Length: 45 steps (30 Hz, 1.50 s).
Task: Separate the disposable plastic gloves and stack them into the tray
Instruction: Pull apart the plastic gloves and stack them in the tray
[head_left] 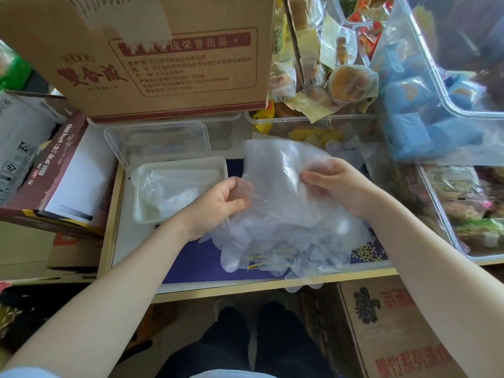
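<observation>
Over the tabletop [191, 271] in the head view, the left hand [218, 203] and right hand [338, 184] both pinch one clingy glove [275, 170] above the pile [286, 236], beside the tray [152, 216], where static may drag up a second glove, the layers too filmy to count.

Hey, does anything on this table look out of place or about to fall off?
Yes. The loose pile of gloves spreads to the table's near edge, and a few glove fingers hang over it, so they might slip off. Both hands, left and right, pinch one glove above the pile.
</observation>
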Available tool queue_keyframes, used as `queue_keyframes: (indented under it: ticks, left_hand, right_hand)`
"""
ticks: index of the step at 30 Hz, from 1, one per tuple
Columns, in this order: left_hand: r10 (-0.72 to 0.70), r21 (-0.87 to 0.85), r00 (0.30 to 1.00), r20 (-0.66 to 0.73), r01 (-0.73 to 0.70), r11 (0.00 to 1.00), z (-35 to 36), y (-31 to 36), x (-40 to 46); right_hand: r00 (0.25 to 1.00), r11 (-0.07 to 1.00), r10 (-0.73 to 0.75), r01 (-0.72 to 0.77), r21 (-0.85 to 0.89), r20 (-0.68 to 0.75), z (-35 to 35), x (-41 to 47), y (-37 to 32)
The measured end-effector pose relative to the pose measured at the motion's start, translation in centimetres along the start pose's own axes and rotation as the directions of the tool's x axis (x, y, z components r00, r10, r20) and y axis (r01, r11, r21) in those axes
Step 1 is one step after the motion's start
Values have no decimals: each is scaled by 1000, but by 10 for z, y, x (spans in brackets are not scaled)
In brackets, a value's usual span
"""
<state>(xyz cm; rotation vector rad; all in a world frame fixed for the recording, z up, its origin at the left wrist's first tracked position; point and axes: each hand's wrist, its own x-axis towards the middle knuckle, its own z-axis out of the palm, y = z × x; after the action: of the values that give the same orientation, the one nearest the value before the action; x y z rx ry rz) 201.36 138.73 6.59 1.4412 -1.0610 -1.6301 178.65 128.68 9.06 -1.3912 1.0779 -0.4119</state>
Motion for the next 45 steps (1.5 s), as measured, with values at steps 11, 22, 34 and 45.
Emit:
queue_keyframes:
  ticks: [11, 22, 34, 45]
  left_hand:
    - [-108, 141, 993, -57, 115, 983, 30, -3, 24]
    - [-14, 1, 979, -202, 14, 1000, 43, -24, 19]
    - [-52, 159, 896, -441, 135, 978, 53, -7, 40]
    - [198, 355, 571, -797, 178, 918, 17, -11, 32]
  right_hand:
    - [1000, 988, -9, 14, -155, 28, -21, 17, 10]
    - [999, 989, -37, 37, -145, 0, -37, 29, 18]
    - [995, 957, -104, 102, -273, 7, -10, 33, 28]
    - [960, 988, 119, -87, -131, 253, 10, 15, 64]
